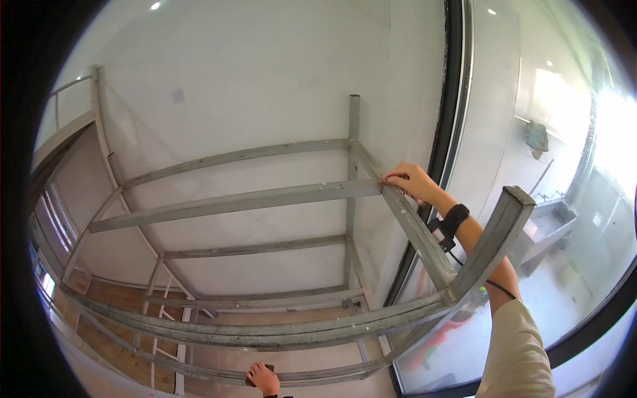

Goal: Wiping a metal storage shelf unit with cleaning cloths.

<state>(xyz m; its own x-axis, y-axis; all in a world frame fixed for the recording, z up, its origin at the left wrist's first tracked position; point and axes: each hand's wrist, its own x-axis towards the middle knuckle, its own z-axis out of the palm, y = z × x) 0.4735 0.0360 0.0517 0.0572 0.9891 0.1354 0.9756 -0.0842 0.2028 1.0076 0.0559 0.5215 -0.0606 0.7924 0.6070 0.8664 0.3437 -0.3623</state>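
A grey metal bunk-bed frame (259, 332) with worn, spotted paint fills the view before me. My right hand (405, 180) is at the joint where the middle crossbar (239, 203) meets the end rail (415, 229). Its fingers are pinched round a small reddish-brown item, mostly hidden by them. Low in the view, my left hand (264, 379) is closed round a dark brown block-like object (250, 379), beside the lower long rail (323, 374). Whether the hand also touches that rail cannot be told.
A square corner post (497, 236) rises close to my right forearm. Beyond the end rail stands a black-framed glass partition (453, 99), with a basin (547, 229) behind it. A white wall (259, 74) backs the frame. White ladder-like bars (155, 343) stand at lower left.
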